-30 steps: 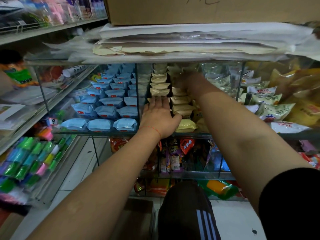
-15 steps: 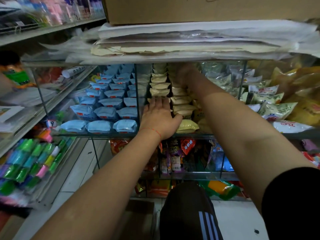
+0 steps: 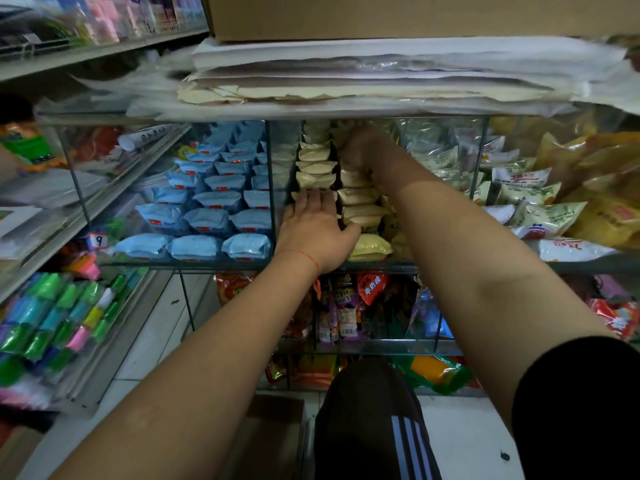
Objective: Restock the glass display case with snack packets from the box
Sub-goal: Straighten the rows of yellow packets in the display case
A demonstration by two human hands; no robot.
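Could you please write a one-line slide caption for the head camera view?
Left hand flat on cream snack packets in the glass display case; right hand reaches deep.

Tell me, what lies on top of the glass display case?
Stacked papers and plastic sheets cover the glass display case top; a cardboard box sits on them. The box's contents are hidden.

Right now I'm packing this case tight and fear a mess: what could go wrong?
1. The right hand is deep among the beige packets; pulling out may drag some over.
2. The left hand braces the front of a stack; letting go might let it slump forward.
3. The yellow packet lies at the shelf edge and could get knocked off.
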